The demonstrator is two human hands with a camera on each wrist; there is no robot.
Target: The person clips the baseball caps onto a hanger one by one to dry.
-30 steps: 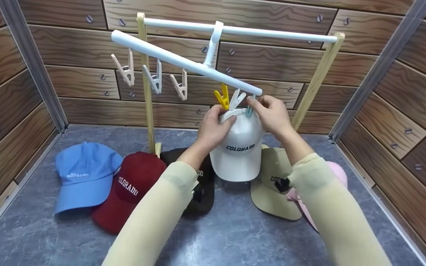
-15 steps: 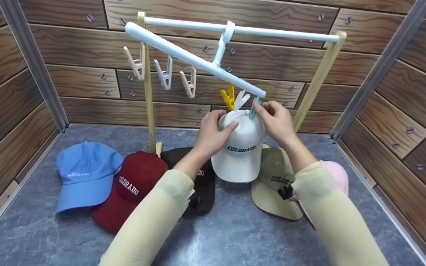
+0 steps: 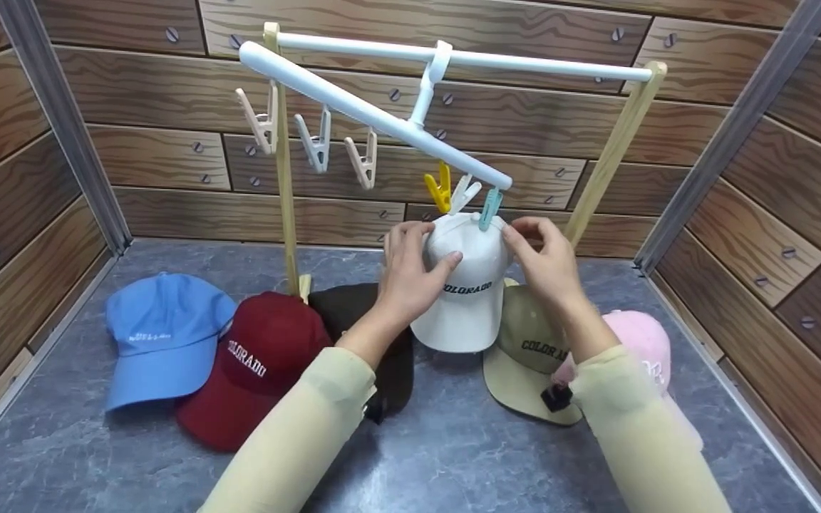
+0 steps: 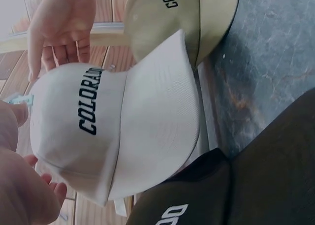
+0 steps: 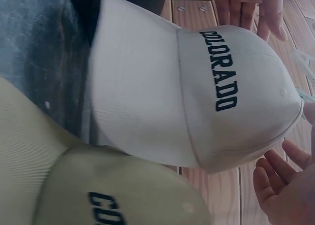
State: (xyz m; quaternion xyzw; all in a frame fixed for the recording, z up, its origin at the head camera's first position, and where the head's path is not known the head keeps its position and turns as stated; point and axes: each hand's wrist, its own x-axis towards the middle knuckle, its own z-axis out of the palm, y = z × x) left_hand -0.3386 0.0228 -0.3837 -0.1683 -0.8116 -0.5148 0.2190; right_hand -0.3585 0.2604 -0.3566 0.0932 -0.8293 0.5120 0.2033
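Note:
In the head view a white baseball cap (image 3: pixel 471 324) lettered COLORADO hangs from the low right end of a tilted white clip hanger (image 3: pixel 375 117). A teal clip (image 3: pixel 490 209) and a white clip (image 3: pixel 465 194) are at its crown, with a yellow clip (image 3: pixel 440 189) just left. My left hand (image 3: pixel 407 267) is spread at the cap's left side, thumb across the front in the head view. At the right side is my right hand (image 3: pixel 547 260), fingers loose, fingertips right by the crown below the teal clip. Both wrist views show relaxed fingers around the cap.
Behind stands a wooden rack (image 3: pixel 606 153) with a white rail (image 3: pixel 546 65). Three more clips dangle at the hanger's left, including a grey one (image 3: pixel 316 142). Blue (image 3: pixel 168 320), maroon (image 3: pixel 275 331), dark (image 3: pixel 398 370), olive (image 3: pixel 532 385) and pink (image 3: pixel 638 335) caps lie on the grey table.
My right hand has let go of the teal clip and moved down and right. My left hand has slid slightly lower. The hanger shifted right, then stayed still; the cap stays hanging.

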